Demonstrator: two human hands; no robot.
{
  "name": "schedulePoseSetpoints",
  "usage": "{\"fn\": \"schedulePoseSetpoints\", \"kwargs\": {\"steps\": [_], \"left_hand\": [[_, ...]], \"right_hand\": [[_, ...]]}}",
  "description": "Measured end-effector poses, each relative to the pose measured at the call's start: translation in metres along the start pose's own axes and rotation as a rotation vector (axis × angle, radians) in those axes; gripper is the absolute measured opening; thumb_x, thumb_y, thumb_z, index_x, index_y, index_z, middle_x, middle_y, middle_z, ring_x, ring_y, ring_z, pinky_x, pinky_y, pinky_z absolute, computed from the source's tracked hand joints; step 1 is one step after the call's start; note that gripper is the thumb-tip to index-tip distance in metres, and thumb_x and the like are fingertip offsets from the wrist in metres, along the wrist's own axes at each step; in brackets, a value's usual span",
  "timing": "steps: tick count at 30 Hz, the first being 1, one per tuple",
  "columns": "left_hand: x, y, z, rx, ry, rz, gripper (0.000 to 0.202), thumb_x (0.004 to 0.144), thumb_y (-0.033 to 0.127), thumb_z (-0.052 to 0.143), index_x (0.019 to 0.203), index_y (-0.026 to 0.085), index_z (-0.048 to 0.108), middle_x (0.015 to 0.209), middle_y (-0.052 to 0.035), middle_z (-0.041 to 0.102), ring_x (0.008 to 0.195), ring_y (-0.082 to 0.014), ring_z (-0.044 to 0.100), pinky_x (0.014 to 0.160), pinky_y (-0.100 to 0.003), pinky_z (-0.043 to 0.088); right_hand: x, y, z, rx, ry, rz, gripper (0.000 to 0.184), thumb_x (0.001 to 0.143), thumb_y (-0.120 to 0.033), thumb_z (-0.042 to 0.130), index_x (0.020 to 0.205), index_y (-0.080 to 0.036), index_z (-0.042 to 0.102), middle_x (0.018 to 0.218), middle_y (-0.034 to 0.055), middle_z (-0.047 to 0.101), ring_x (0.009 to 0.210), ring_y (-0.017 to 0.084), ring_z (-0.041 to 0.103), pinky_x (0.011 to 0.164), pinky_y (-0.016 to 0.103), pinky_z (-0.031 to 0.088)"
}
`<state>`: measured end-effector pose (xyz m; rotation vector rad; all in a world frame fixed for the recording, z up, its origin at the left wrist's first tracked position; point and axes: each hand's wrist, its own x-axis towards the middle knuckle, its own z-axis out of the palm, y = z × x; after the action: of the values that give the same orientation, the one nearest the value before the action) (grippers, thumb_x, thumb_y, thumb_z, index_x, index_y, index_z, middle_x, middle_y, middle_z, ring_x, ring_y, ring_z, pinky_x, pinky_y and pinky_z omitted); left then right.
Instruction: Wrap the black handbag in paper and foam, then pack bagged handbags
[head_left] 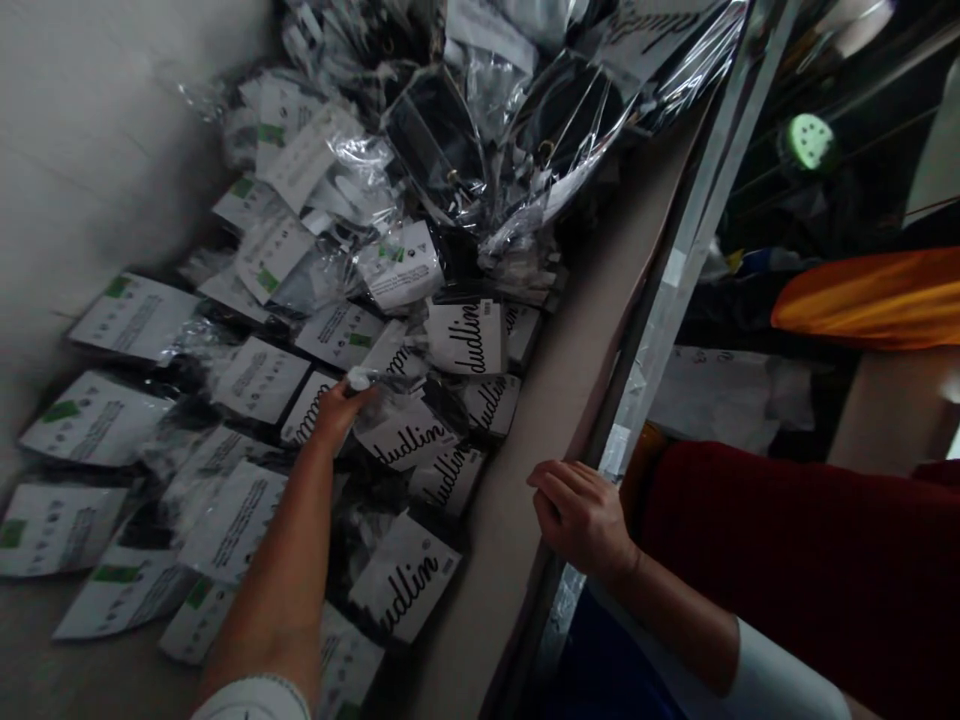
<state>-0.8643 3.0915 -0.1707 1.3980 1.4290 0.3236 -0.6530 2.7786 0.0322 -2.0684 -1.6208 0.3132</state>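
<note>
Dozens of cellophane-wrapped packets [255, 385] cover the tabletop [517, 470] as I watch through the head camera. The left hand [341, 412], on a bare forearm ending in a white cuff [255, 700], reaches toward 12 o'clock into the middle of the spread. Its fingers are drawn together, pinching the corner of a clear script-lettered packet [409, 432] whose white card carries black cursive lettering. That packet lies on top of the pile, just at 3 o'clock of the hand, with similar script cards touching it at 12, 3 and 6 o'clock. Another of them, the near script card [409, 585], lies at 5 o'clock of the forearm.

Green-labelled cards [97, 420] with fine print, too small for me to read, fan out from 8 to 11 o'clock of the left hand, up to a pale wall [90, 120]. A crumpled heap of larger clear bags [510, 130] sits at 1 o'clock, well apart from both hands.

The right hand [579, 515] rests knuckles-up on the bare table edge at 4 o'clock of the left hand, its fingers curled under in a loose fist, holding nothing. A metal rail [675, 270] runs along that edge toward 1 o'clock. Dark red cloth [787, 560] lies at 3 o'clock of the right hand, an orange shape [870, 295] at 2 o'clock, and a round green object [808, 142] beyond it, blurred.
</note>
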Motion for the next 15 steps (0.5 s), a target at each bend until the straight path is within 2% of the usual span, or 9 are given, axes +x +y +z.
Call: {"fn": "schedulePoseSetpoints", "kwargs": {"steps": [6,8,10,12,15], "left_hand": [[-0.117,0.011,-0.006,0.115,0.134,0.113,0.047,0.063,0.049,0.077,0.094,0.014,0.073,0.079,-0.0032,0.072,0.077,-0.0214,0.065,0.069,-0.028,0.05],[-0.147,0.019,-0.013,0.107,0.193,0.095,0.046,0.063,0.049,0.076,0.093,0.015,0.073,0.08,-0.0025,0.072,0.079,-0.0228,0.066,0.069,-0.028,0.051],[-0.168,0.024,-0.021,0.052,0.214,0.025,0.046,0.061,0.05,0.077,0.093,0.017,0.073,0.08,-0.0019,0.072,0.08,-0.024,0.066,0.067,-0.028,0.052],[-0.178,0.022,-0.025,-0.013,0.166,-0.052,0.047,0.059,0.05,0.078,0.093,0.018,0.072,0.08,-0.0021,0.073,0.078,-0.0245,0.067,0.064,-0.029,0.053],[-0.179,0.004,-0.007,-0.081,0.1,-0.126,0.052,0.06,0.051,0.076,0.099,0.017,0.07,0.085,-0.0044,0.073,0.078,-0.0243,0.067,0.065,-0.03,0.054]], "right_hand": [[0.0,0.0,0.001,-0.048,0.001,-0.006,0.017,0.083,-0.006,0.05,0.079,-0.017,0.062,0.079,0.0037,0.065,0.069,0.015,0.057,0.07,0.028,0.044],[0.0,-0.002,0.0,-0.059,0.007,-0.008,0.017,0.083,-0.006,0.05,0.078,-0.018,0.062,0.077,0.0036,0.065,0.067,0.014,0.055,0.069,0.028,0.043],[0.001,-0.003,0.0,-0.063,0.014,-0.011,0.018,0.083,-0.007,0.049,0.077,-0.018,0.062,0.076,0.0033,0.065,0.067,0.014,0.055,0.068,0.027,0.042],[0.001,-0.004,-0.001,-0.066,0.027,-0.012,0.018,0.083,-0.007,0.049,0.077,-0.018,0.062,0.076,0.0029,0.064,0.067,0.014,0.055,0.068,0.027,0.042],[0.0,-0.004,-0.001,-0.071,0.044,-0.014,0.018,0.083,-0.007,0.049,0.077,-0.019,0.061,0.076,0.0027,0.064,0.066,0.014,0.055,0.067,0.027,0.041]]}}
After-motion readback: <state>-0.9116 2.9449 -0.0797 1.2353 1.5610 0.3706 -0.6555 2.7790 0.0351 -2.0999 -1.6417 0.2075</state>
